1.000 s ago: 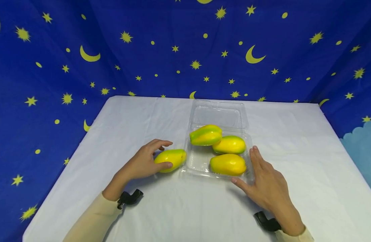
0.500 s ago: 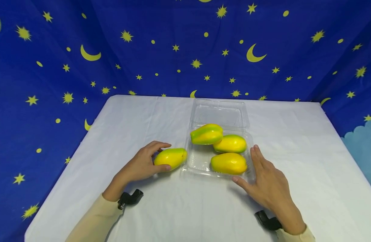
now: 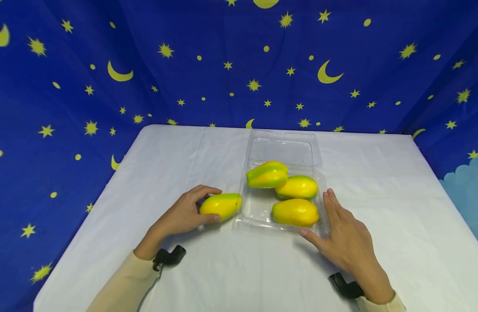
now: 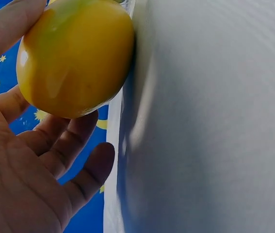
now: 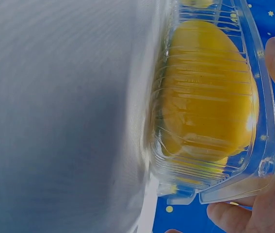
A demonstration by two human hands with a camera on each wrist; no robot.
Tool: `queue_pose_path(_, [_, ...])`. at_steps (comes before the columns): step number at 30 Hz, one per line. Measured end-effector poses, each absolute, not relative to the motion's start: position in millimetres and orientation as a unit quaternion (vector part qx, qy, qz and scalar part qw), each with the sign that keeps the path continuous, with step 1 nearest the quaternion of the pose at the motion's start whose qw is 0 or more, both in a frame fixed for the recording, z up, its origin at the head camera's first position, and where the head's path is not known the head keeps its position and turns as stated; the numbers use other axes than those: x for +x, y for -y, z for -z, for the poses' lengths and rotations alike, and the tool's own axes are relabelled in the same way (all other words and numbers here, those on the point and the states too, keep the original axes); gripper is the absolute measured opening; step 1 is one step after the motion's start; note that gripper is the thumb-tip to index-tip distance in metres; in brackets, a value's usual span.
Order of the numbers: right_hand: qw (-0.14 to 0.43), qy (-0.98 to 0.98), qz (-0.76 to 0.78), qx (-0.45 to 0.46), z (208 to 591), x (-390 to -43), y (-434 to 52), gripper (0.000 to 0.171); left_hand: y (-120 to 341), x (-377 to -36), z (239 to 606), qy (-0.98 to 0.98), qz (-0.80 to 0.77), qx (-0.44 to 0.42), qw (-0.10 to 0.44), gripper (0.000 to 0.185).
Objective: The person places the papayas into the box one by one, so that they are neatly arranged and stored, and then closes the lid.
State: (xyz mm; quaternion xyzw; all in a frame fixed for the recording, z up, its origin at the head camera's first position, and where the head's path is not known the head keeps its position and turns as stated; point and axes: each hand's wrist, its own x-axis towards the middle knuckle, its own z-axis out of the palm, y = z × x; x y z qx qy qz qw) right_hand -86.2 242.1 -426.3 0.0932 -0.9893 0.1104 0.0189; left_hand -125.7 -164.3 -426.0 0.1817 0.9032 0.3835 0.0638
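My left hand (image 3: 186, 212) holds a yellow-green papaya (image 3: 222, 206) just left of a clear plastic clamshell box (image 3: 258, 222), thumb on the near side and fingers on the far side. Close up in the left wrist view, the same papaya (image 4: 79, 58) sits low by the white cloth. My right hand (image 3: 348, 240) rests its straightened fingers along the box's right side, with the thumb by the near right corner. Inside the box lie two papayas, a front one (image 3: 295, 212) and a rear one (image 3: 297, 187). A greener papaya (image 3: 267, 174) leans at the rear left against the rear one.
The box's lid (image 3: 283, 149) lies opened back toward the far edge of the white-covered table (image 3: 176, 151). Behind the table hangs a blue curtain (image 3: 207, 78) with yellow stars and moons. Black wrist mounts (image 3: 170, 255) sit at both wrists.
My left fingers have come in closer round the papaya, which has stayed almost in place. The right hand and the box have hardly moved; the head view has shifted slightly.
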Motion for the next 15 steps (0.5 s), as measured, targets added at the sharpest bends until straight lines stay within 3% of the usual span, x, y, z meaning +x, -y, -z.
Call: queue_pose_path(15, [0.031, 0.989, -0.109, 0.097, 429.0, -85.9, -242.0, 0.115, 172.7, -125.1, 425.0, -0.897, -0.388, 0.18, 0.108, 0.07])
